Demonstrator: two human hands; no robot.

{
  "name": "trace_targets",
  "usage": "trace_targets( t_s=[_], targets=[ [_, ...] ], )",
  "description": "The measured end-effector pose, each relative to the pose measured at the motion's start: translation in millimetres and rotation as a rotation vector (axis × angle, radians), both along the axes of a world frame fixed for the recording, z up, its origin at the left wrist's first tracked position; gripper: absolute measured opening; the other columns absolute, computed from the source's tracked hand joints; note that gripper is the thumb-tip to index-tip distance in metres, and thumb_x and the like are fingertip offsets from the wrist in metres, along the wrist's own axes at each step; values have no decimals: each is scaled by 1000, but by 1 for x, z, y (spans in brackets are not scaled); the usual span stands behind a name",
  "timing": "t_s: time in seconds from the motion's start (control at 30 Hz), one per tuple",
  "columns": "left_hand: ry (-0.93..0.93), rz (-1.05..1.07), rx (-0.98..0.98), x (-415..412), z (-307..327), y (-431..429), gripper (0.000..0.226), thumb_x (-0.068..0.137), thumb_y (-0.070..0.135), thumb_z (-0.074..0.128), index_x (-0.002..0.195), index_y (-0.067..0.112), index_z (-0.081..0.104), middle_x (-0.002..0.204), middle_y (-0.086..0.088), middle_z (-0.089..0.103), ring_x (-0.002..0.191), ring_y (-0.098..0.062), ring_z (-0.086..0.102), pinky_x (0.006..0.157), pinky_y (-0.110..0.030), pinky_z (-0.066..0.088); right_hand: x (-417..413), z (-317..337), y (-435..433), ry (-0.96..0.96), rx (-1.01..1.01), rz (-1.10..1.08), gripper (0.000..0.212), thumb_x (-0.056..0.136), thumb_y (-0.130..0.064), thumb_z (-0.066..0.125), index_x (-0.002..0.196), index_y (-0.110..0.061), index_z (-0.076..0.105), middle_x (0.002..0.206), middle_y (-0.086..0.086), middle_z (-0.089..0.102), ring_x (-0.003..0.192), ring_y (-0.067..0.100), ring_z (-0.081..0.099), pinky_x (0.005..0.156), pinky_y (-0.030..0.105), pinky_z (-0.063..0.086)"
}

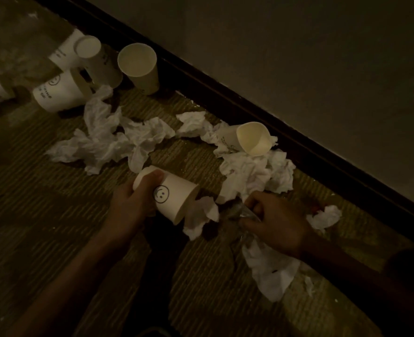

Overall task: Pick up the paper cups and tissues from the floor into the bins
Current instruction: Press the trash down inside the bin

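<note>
White crumpled tissue (271, 271) trails nearest you on the ribbed carpet (55, 215). Your right hand (276, 224) has its fingers curled round the top of it, with something glossy in the pinch that is too dim to name. Your left hand (133, 200) is wrapped round the base of the smiley-face paper cup (172, 195), which is tipped over with its mouth toward a small tissue wad (201, 215) just beside it. Bunch the tissue fully into your right palm before lifting so no tail drags, and hold the cup lightly enough not to crush it. Beyond lie the tissue heap (257, 173), a tipped cup (252, 139) by the skirting board (322, 161), a long tissue scatter (104, 142), then a cluster of cups (96, 62) far left. No bin shows, so find one before you rise.
</note>
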State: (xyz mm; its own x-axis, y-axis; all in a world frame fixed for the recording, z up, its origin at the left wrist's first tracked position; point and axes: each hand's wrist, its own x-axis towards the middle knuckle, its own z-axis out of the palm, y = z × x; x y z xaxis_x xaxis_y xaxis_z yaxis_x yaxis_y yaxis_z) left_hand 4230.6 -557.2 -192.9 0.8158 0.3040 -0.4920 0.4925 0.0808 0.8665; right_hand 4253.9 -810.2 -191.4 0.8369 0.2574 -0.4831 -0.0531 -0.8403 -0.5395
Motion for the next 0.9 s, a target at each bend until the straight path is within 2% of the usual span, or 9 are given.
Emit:
trace_targets(
  t_s=[0.17, 0.27, 0.33, 0.47, 0.57, 0.63, 0.7, 0.77, 0.9],
  targets=[
    [-34, 0, 18, 2, 10, -8, 19, 94, 38, 58, 84, 24, 66, 62, 11, 69, 48, -3, 62, 37, -16, 40, 11, 22, -14, 190, 166, -198, 30, 74, -22, 82, 93, -16, 60, 76, -1, 69, 72, 12, 68, 58, 25, 52],
    [-101, -52, 39, 3, 23, -19, 27, 93, 41, 57, 73, 27, 68, 49, 7, 60, 37, -4, 50, 33, -19, 34, 14, 35, -21, 281, 252, -284, 38, 69, -22, 86, 95, -15, 59, 91, 4, 66, 83, 17, 67, 62, 29, 55],
    [-145, -106, 44, 4, 32, -27, 29, 88, 52, 61, 68, 33, 70, 51, 4, 61, 37, -6, 51, 33, -21, 35, 16, 47, -26, 327, 312, -321, 40, 67, -24, 87, 98, -18, 62, 97, 2, 67, 79, 10, 68, 55, 18, 51],
    [-192, -205, 96, 8, 52, -45, 35, 71, 73, 56, 77, 43, 73, 68, 9, 72, 52, -4, 66, 41, -19, 45, 9, 78, -41, 418, 497, -376, 38, 63, -34, 86, 95, -19, 72, 97, 7, 74, 88, 20, 73, 75, 34, 59],
    [-267, -370, 71, 16, 78, -72, 41, 70, 77, 57, 95, 48, 72, 89, 12, 76, 79, -6, 73, 67, -36, 57, -3, 111, -64, 458, 690, -486, 29, 63, -35, 80, 88, -21, 76, 96, 8, 75, 81, 19, 72, 66, 30, 57],
    [-328, -482, 62, 24, 107, -98, 46, 66, 82, 58, 99, 51, 69, 93, 15, 75, 84, -7, 73, 69, -42, 60, -11, 140, -84, 425, 744, -524, 22, 67, -35, 75, 85, -23, 76, 91, 6, 74, 76, 17, 69, 64, 27, 54],
    [-397, -586, 69, 33, 145, -126, 41, 66, 81, 61, 95, 52, 68, 85, 16, 74, 72, -3, 72, 51, -28, 57, -18, 171, -105, 396, 779, -557, 23, 71, -38, 71, 87, -22, 72, 80, 3, 71, 66, 12, 68, 58, 26, 54],
    [-474, -688, 49, 40, 187, -155, 27, 69, 69, 67, 87, 49, 69, 75, 16, 73, 58, 1, 68, 41, -14, 47, -26, 205, -130, 334, 807, -601, 37, 68, -46, 71, 93, -20, 66, 79, 2, 70, 65, 12, 67, 59, 29, 56],
    [-650, -840, 86, 38, 268, -207, 17, 66, 61, 65, 80, 53, 69, 70, 19, 71, 53, 2, 65, 39, -14, 44, -49, 270, -174, 97, 844, -590, 56, 62, -55, 71, 100, -15, 62, 79, 2, 68, 67, 10, 66, 58, 26, 54]
  ],
)
